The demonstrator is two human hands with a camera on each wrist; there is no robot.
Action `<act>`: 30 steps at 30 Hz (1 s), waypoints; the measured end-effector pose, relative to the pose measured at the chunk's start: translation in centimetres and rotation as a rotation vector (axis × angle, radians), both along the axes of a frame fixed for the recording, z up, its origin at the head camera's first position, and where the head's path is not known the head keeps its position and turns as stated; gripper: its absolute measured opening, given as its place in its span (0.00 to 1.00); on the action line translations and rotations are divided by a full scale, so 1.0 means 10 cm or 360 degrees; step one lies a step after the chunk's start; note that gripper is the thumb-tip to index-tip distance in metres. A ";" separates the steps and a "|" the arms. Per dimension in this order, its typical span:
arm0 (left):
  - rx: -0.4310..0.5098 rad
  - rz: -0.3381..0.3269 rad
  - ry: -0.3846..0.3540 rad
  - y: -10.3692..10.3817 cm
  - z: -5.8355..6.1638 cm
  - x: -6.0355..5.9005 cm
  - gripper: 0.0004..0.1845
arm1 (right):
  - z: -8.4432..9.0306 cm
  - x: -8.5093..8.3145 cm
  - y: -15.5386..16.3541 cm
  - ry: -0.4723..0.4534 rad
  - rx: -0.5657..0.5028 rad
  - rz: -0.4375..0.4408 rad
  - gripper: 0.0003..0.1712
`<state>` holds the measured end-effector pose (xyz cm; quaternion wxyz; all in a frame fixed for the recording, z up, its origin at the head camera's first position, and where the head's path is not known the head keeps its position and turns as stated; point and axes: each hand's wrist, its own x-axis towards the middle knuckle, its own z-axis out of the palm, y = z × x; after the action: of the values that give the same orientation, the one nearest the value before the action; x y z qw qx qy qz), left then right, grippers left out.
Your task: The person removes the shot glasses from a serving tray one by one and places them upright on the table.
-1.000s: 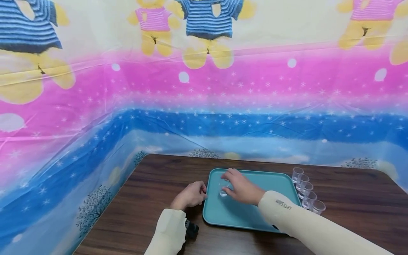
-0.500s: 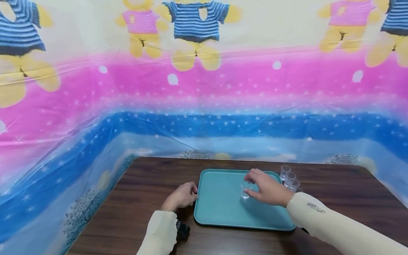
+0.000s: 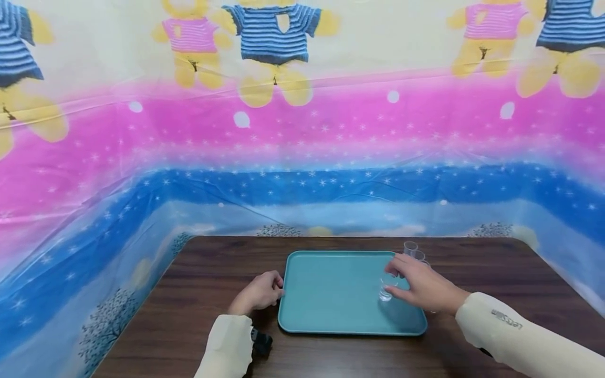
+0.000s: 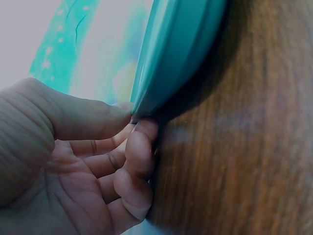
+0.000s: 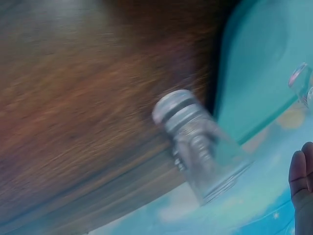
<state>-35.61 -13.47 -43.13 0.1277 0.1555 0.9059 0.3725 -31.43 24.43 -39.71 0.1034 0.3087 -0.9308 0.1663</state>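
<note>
At the left edge of the turquoise tray (image 3: 331, 286), my left hand (image 3: 259, 291) pinches the rim; in the left wrist view the thumb (image 4: 93, 117) lies on it and fingertips are beneath. My right hand (image 3: 427, 283) is over the tray's right part, holding a small clear shot glass (image 3: 385, 295) between thumb and fingers. In the right wrist view only some fingers (image 5: 303, 181) of that hand show, at the right border. A clear glass (image 5: 305, 85) is cut off there above them.
More clear shot glasses (image 3: 410, 248) stand in a row beyond the tray's right edge, partly hidden by my right hand. One glass (image 5: 195, 142) looms blurred in the right wrist view. The dark wooden table (image 3: 212, 273) meets a printed curtain (image 3: 302, 184) behind.
My right hand has carried the shot glass from the tray's left part to its right part. The left hand stays at the tray's rim. The head view has turned slightly right.
</note>
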 end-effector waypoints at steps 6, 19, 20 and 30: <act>0.0006 -0.0017 -0.0001 0.00 0.00 0.00 0.04 | -0.01 0.21 0.28 0.0079 -0.0060 -0.0054 0.15; -0.0007 -0.0012 0.0044 -0.09 -0.04 -0.03 0.04 | -0.28 0.52 0.65 0.0226 -0.0158 -0.0201 0.21; -0.0001 -0.0010 0.0044 -0.09 -0.04 -0.03 0.04 | -0.30 0.52 0.66 0.0220 -0.0164 -0.0220 0.21; 0.0009 0.0043 0.0083 -0.17 -0.08 -0.03 0.05 | -0.35 0.48 0.64 0.0239 -0.0132 -0.0342 0.24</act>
<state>-35.94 -15.14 -43.89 0.0986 0.1533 0.9100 0.3725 -26.65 30.83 -43.25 0.2026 0.2142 -0.9405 0.1689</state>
